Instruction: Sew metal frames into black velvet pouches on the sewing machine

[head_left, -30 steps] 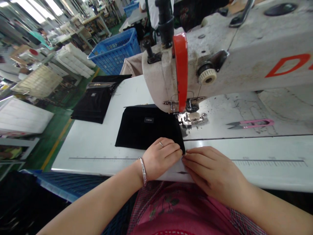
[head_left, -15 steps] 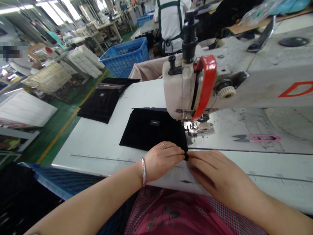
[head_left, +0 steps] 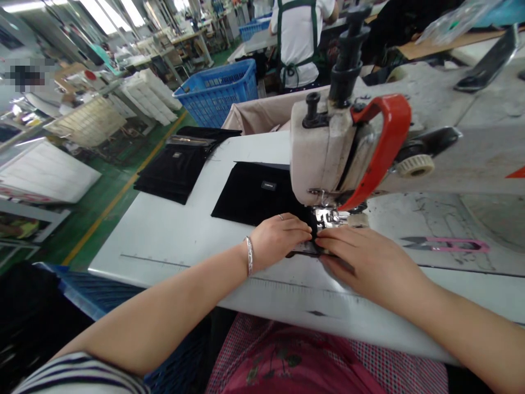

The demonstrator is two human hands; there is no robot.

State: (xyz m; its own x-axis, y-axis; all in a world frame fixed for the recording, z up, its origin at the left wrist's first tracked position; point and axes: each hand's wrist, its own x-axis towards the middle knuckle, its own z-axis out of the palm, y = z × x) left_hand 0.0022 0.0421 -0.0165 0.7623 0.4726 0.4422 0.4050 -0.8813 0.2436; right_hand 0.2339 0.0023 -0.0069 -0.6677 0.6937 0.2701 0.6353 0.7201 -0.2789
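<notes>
1. Head view: black fabric piece (head_left: 258, 194) flat on white worktop (head_left: 164, 230), edge at presser foot (head_left: 328, 217) of sewing machine (head_left: 320, 148).
2. Left hand (head_left: 281, 239): fingers together, pressing its near corner.
3. Right hand (head_left: 361, 260): fingers together at same corner; grip partly hidden, can't tell if pinching.

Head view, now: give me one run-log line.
left hand: on black fabric | right hand: at fabric's edge | pink snips: on machine bed

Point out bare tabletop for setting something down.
Free: white tabletop between the black stack, black piece and left forearm; also a strip along the near edge. Crowded: presser foot, with left hand, right hand and the piece's edge close by. Pink snips lie further right.
</notes>
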